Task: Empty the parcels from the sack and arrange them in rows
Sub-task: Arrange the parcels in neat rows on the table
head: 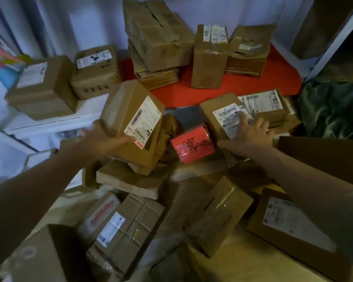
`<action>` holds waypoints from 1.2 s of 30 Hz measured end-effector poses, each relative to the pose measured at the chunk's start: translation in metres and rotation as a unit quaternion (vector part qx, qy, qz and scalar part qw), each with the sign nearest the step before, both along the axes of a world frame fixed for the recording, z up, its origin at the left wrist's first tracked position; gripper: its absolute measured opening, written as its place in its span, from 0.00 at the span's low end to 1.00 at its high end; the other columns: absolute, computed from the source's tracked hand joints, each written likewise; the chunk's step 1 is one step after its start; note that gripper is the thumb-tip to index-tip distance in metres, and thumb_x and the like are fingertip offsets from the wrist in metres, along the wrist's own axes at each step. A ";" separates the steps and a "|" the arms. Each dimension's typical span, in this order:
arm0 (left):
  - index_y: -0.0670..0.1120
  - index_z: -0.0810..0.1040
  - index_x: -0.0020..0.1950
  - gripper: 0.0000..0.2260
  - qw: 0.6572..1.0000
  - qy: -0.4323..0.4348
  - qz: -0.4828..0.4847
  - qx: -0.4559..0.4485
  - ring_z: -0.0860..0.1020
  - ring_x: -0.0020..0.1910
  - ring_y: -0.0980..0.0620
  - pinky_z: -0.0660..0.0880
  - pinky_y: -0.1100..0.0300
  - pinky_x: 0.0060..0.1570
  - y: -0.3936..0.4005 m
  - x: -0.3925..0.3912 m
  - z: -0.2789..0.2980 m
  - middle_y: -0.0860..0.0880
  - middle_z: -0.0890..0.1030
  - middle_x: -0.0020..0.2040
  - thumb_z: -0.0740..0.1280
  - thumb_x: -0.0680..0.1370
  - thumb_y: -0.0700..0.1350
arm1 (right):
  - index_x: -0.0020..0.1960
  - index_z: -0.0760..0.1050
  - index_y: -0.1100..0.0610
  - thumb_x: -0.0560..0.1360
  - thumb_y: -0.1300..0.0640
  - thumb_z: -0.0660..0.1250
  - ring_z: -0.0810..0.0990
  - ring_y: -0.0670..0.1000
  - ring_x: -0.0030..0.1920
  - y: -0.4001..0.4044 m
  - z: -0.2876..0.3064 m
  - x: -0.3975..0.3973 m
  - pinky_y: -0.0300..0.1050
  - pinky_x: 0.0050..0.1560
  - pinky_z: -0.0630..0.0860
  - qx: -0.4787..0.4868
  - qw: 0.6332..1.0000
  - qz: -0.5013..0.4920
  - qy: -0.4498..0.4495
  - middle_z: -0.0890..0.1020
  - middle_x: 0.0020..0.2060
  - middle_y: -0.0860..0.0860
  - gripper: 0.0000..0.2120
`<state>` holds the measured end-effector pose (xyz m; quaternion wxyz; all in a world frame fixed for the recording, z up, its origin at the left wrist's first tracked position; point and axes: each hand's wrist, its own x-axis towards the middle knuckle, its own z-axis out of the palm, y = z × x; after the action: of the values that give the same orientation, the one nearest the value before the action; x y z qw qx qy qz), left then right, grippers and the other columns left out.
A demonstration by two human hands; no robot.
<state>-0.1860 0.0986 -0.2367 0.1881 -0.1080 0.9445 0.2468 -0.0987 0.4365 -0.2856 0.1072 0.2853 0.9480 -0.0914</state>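
Gripping a tilted box (pixel 130 123), left hand (pixel 102 139); right hand (pixel 251 133) presses another parcel (pixel 222 117) (labelled).

A parcel sorting room: labelled cardboard boxes (pixel 130 127) heaped on the floor (more stacked on a red mat (pixel 243 86)), metal shelving (pixel 334 37) alongside.

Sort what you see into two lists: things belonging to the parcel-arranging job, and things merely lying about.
Job: tilted brown cardboard parcel in left hand; flat labelled brown parcel under right hand; small red taped parcel.

Lying about: dark green cloth heap; colourful paper.
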 end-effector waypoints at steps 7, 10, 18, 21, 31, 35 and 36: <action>0.46 0.73 0.65 0.46 0.967 -0.157 0.103 0.173 0.80 0.49 0.41 0.79 0.46 0.50 -0.054 0.073 0.002 0.41 0.80 0.53 0.74 0.56 0.72 | 0.80 0.41 0.43 0.71 0.27 0.59 0.39 0.65 0.79 -0.037 -0.005 0.035 0.74 0.73 0.44 0.146 0.950 0.259 0.093 0.41 0.80 0.57 0.47; 0.50 0.59 0.76 0.41 0.985 0.048 0.136 0.099 0.73 0.62 0.39 0.75 0.41 0.58 -0.062 0.069 -0.020 0.41 0.69 0.69 0.72 0.69 0.63 | 0.80 0.45 0.43 0.76 0.30 0.53 0.36 0.64 0.79 -0.065 -0.010 0.028 0.77 0.70 0.40 0.232 0.867 0.432 0.088 0.41 0.81 0.55 0.39; 0.61 0.41 0.79 0.41 0.939 0.102 -0.216 -0.248 0.44 0.80 0.42 0.47 0.28 0.72 -0.016 0.063 -0.049 0.52 0.44 0.82 0.54 0.73 0.75 | 0.79 0.58 0.47 0.78 0.41 0.61 0.39 0.65 0.79 -0.021 -0.034 0.022 0.78 0.69 0.37 0.368 0.832 0.384 -0.158 0.44 0.81 0.54 0.32; 0.59 0.46 0.77 0.38 0.933 0.112 -0.214 -0.266 0.46 0.80 0.41 0.53 0.28 0.71 -0.039 0.071 -0.049 0.50 0.45 0.81 0.57 0.74 0.72 | 0.75 0.65 0.45 0.78 0.43 0.62 0.38 0.65 0.78 -0.001 -0.024 0.030 0.76 0.71 0.40 0.358 0.851 0.333 -0.194 0.44 0.81 0.55 0.27; 0.51 0.73 0.58 0.33 0.936 0.171 -0.204 -0.230 0.63 0.72 0.35 0.75 0.33 0.54 -0.096 0.176 -0.054 0.41 0.62 0.74 0.59 0.67 0.75 | 0.80 0.50 0.46 0.76 0.30 0.53 0.41 0.63 0.79 -0.115 -0.028 -0.031 0.75 0.72 0.42 0.203 0.861 0.460 0.078 0.48 0.81 0.56 0.38; 0.50 0.76 0.52 0.24 0.934 0.199 -0.168 -0.245 0.65 0.68 0.36 0.74 0.32 0.58 -0.094 0.178 -0.048 0.41 0.66 0.69 0.65 0.70 0.69 | 0.80 0.48 0.43 0.75 0.28 0.54 0.37 0.66 0.78 -0.192 -0.035 -0.063 0.78 0.69 0.38 0.162 0.835 0.520 0.073 0.44 0.81 0.56 0.39; 0.48 0.77 0.53 0.23 0.923 0.215 -0.185 -0.261 0.63 0.70 0.35 0.69 0.31 0.64 -0.092 0.175 -0.048 0.40 0.66 0.70 0.68 0.70 0.66 | 0.80 0.50 0.43 0.75 0.30 0.55 0.37 0.66 0.78 -0.203 -0.040 -0.068 0.78 0.68 0.38 0.172 0.822 0.540 0.057 0.45 0.81 0.56 0.38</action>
<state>-0.0110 0.0070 -0.2842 -0.0119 0.0791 0.9963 -0.0306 -0.1663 0.2338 -0.3253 0.0348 -0.2642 0.9551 0.1296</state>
